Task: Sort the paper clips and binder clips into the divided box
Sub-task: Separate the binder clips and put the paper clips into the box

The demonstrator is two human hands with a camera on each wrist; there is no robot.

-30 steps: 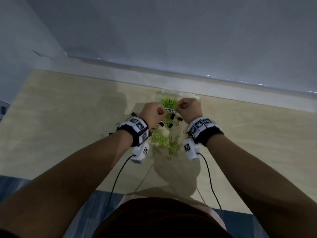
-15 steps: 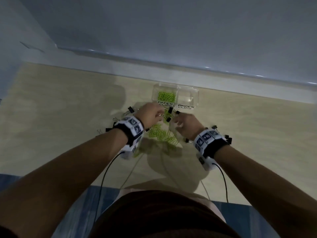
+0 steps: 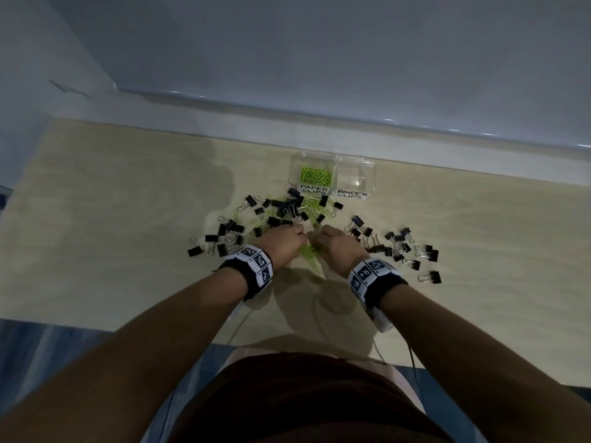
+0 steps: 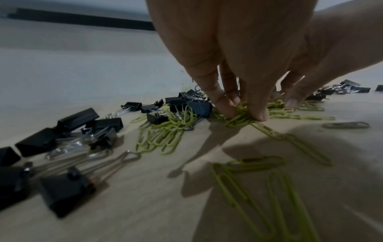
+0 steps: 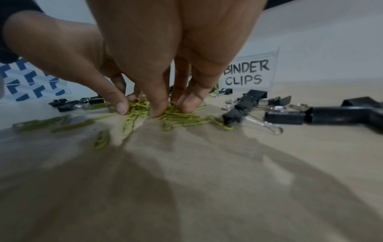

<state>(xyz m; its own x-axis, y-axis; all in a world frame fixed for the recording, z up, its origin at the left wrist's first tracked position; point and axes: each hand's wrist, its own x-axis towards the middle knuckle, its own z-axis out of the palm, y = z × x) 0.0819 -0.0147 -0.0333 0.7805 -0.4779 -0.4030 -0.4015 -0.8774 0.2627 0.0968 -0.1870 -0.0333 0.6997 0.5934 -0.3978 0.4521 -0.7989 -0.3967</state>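
A clear divided box (image 3: pixel 332 161) stands at the back of the table; its left half, labelled PAPER CLIPS, holds green paper clips (image 3: pixel 315 176), and its right half, labelled BINDER CLIPS (image 5: pixel 246 74), looks empty. Green paper clips (image 4: pixel 163 134) and black binder clips (image 3: pixel 396 247) lie mixed on the table in front of it. My left hand (image 3: pixel 284 244) pinches a bunch of green paper clips (image 4: pixel 241 117) against the table with thumb and fingertips. Beside it, my right hand (image 3: pixel 335 247) has its fingertips curled into another bunch of green clips (image 5: pixel 165 113).
The light wooden table (image 3: pixel 128 235) ends at a white ledge and wall (image 3: pixel 319 132) behind the box. Binder clips spread to the left (image 3: pixel 220 238) and right of the hands. Cables (image 3: pixel 236 330) run from the wrist cameras over the near table edge.
Both hands have come back from the box's paper clip half to the pile near me and dropped onto the green clips. The head view has tilted, showing more of the scattered clips.
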